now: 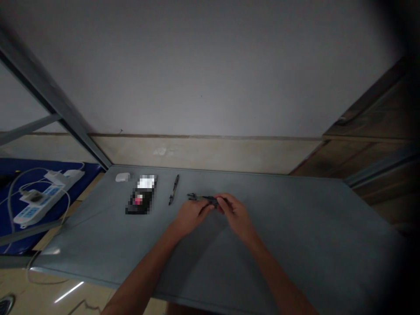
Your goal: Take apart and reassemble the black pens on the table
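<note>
A slim dark pen (pixel 211 199) is pinched between my two hands above the grey table (pixel 131 245). My left hand (pixel 193 214) has its fingers closed around the pen's middle. My right hand (pixel 232 210) grips the right end with thumb and fingertips, which partly cover it. To the left of my left hand, thin dark and clear pen ends (pixel 191 196) stick out; whether they belong to one pen or two I cannot tell. Another dark pen (pixel 173 189) lies on the table, farther left and apart from both hands.
Left of the loose pen lies a pixelated dark object (pixel 141 203), with a small white case (pixel 122 177) behind it. A white power strip (pixel 49 199) with plugs and cables rests on a blue surface at far left. A wall (pixel 203 153) borders the table's back edge.
</note>
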The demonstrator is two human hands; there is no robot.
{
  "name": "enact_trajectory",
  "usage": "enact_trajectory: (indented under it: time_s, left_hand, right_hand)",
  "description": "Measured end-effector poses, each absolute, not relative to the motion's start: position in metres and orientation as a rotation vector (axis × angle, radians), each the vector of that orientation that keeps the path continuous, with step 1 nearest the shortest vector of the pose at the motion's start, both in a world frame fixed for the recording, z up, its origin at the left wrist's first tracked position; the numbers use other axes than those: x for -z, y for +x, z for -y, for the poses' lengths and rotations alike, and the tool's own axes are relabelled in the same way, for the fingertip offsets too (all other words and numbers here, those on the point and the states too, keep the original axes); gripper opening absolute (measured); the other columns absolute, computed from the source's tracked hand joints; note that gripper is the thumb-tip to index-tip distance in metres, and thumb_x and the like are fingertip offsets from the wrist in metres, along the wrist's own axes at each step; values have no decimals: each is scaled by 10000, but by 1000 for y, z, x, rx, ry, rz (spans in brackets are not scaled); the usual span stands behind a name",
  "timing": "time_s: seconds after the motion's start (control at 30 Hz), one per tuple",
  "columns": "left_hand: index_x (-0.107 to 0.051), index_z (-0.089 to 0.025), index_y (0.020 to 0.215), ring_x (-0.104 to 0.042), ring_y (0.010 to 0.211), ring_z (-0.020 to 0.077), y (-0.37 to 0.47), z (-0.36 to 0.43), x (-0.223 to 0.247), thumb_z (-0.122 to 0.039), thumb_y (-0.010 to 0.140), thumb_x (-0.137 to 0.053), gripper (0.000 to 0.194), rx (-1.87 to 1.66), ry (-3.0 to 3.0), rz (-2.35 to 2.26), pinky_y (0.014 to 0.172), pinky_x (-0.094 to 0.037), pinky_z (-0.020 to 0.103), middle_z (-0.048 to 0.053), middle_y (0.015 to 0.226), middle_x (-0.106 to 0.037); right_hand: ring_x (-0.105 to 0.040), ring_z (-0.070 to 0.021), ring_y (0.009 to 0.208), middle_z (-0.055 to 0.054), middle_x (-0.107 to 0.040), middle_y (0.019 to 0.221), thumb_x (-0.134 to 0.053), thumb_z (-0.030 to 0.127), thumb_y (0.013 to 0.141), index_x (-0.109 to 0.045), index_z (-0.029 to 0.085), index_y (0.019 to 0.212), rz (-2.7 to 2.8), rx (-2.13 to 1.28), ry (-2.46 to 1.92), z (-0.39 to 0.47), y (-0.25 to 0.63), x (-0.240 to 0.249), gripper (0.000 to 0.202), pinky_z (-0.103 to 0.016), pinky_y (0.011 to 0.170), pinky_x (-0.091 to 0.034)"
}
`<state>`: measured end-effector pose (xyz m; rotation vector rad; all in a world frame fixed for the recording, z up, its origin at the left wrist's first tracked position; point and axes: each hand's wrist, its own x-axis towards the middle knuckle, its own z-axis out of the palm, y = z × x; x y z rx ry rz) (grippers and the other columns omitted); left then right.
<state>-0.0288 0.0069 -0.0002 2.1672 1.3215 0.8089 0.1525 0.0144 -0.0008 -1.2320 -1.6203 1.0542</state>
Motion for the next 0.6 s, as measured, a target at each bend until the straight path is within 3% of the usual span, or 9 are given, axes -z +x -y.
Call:
enact_trajectory:
  time_s: [0.17,0.4,0.5,0.6]
  left_hand:
    - [-621,-189,951,-657,722,206,-24,-5,7,-368,974,-352,323,-678,2326,-1449,619,-417,276,90,844,-694]
    - [-535,-194,1146,-670,862,192,-25,-4,-1,-361,993,-304,324,-581,2384,-1472,705,-483,281,69,1001,-692]
    - [-511,-192,1174,-640,986,189,-23,-3,-2,-331,996,-309,303,-559,2442,-1417,805,-494,301,68,1100,-664]
    - [-518,-177,1140,-637,986,197,-21,0,-3,-309,998,-295,295,-525,2479,-1428,812,-499,316,76,1076,-664]
  right_hand:
    - [-654,-197,819,-67,-691,954,-489,395,909,-607,213,1157,1676,-996,-1240,-14,153,-3,330,-305,728,-513]
    - [-573,-209,1115,-68,-620,1200,-513,346,903,-608,243,1146,1750,-1002,-1110,-9,150,-12,280,-323,886,-482]
    - [-635,-214,955,-70,-671,1077,-470,393,921,-620,235,1120,1722,-974,-1225,-9,150,-11,294,-316,774,-503]
    - [-646,-209,782,-62,-692,910,-465,407,916,-629,216,1006,1684,-945,-1307,-11,151,-7,267,-305,668,-488]
